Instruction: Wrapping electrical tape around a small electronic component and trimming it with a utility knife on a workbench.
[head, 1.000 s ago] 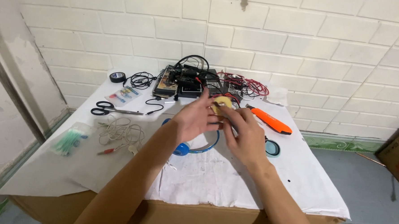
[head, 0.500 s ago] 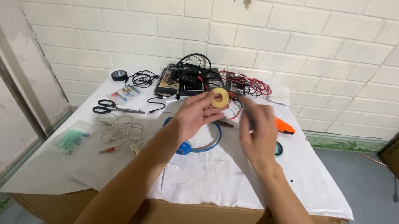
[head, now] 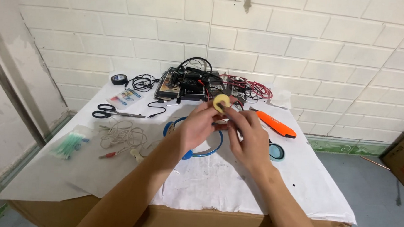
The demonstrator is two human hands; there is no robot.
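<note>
My left hand [head: 197, 127] holds a small pale yellow roll of tape [head: 220, 103] up over the middle of the table. My right hand [head: 251, 138] meets it from the right, its fingertips pinching at the roll's lower edge. Both hands hover above a blue headphone band [head: 212, 148] lying on the white paper [head: 217, 187] that covers the table.
An orange-handled tool [head: 276, 123] and a teal ring [head: 276, 152] lie to the right. Black circuit boards with red and black wires [head: 199, 81] sit at the back. Black scissors [head: 109, 111], a coil of white cord [head: 121, 135], black tape [head: 119, 79] and a bag of green swabs [head: 69, 144] lie left.
My right hand, which had swung away to the right, has come back to the yellow roll held in my left hand.
</note>
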